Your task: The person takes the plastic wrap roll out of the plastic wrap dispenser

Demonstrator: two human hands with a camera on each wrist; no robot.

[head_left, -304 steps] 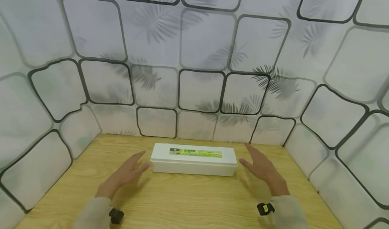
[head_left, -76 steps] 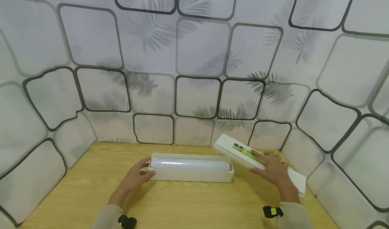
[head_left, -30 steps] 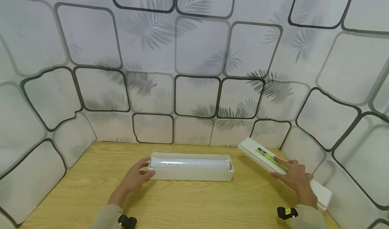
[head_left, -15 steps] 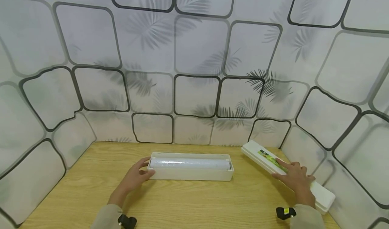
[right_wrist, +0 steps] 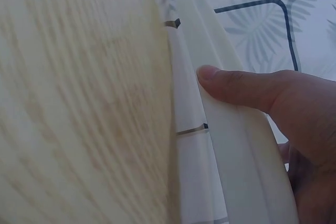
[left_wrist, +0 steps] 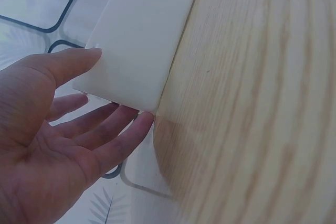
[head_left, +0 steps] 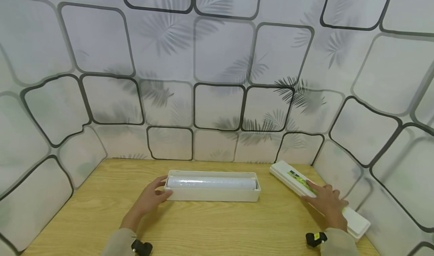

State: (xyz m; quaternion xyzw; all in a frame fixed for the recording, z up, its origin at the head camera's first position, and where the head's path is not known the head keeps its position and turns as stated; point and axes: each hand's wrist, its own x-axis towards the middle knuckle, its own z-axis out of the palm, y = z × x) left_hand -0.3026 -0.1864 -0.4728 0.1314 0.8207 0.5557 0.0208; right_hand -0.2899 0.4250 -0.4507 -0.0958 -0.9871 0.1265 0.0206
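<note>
A long white box without its lid stands on the table, a shiny roll of plastic wrap lying inside. My left hand holds the box's left end, thumb on the front wall. In the left wrist view, that thumb presses the box wall while the fingers lie along its end. To the right, my right hand grips the white lid with a green label across its middle. The right wrist view shows the thumb on the lid's side; a gap separates lid and table edge.
The wooden table carries the box in its middle. Patterned cloth walls close off the back and both sides. The lid's near end is close to the right wall. Small black cameras sit at both wrists.
Earlier the lid was on the box with both hands apart from it. My right hand has since carried the lid off rightward and lowered it slightly. The left hand stays at the box.
</note>
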